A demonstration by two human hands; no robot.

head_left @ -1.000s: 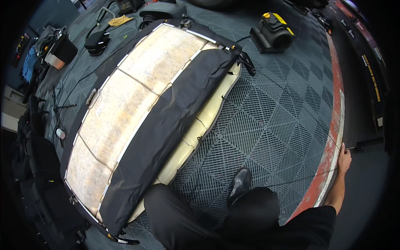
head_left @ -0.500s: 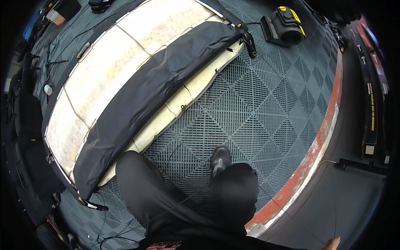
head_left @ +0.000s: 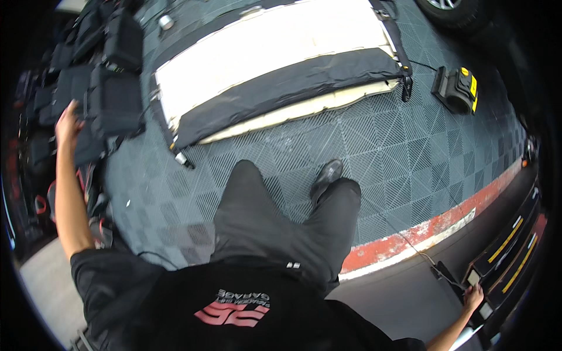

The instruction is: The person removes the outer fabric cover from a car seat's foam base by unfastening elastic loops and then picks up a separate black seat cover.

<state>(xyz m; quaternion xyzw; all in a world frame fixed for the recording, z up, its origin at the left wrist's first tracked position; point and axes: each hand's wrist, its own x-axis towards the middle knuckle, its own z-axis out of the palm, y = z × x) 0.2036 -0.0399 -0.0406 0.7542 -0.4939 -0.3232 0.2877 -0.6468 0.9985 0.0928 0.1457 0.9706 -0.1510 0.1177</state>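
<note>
My left hand [head_left: 69,124] is raised at the far left, its fingers loosely apart with nothing visible in them. It appears in front of stacked black car seats [head_left: 116,99]; I cannot tell whether it touches them. My right hand [head_left: 473,297] is low at the right, beside the end of a long black box with a yellow stripe [head_left: 506,240]. A thin cable [head_left: 422,253] runs toward it. Its fingers are too small to read, and any contact is unclear. Before my legs lies a wide, pale padded panel [head_left: 293,41] with a black fabric flap [head_left: 281,82] along its near side.
A black-and-yellow floor blower [head_left: 456,90] stands right of the panel, near a vehicle wheel [head_left: 451,9]. Grey grid tiles [head_left: 386,152] cover the floor, bordered by a worn red-and-white kerb [head_left: 421,234]. A small white container [head_left: 166,22] sits near the seats.
My left hand has come into view at the left. More of my right hand shows, beside the black box. The view has shifted, putting the panel farther ahead of my legs.
</note>
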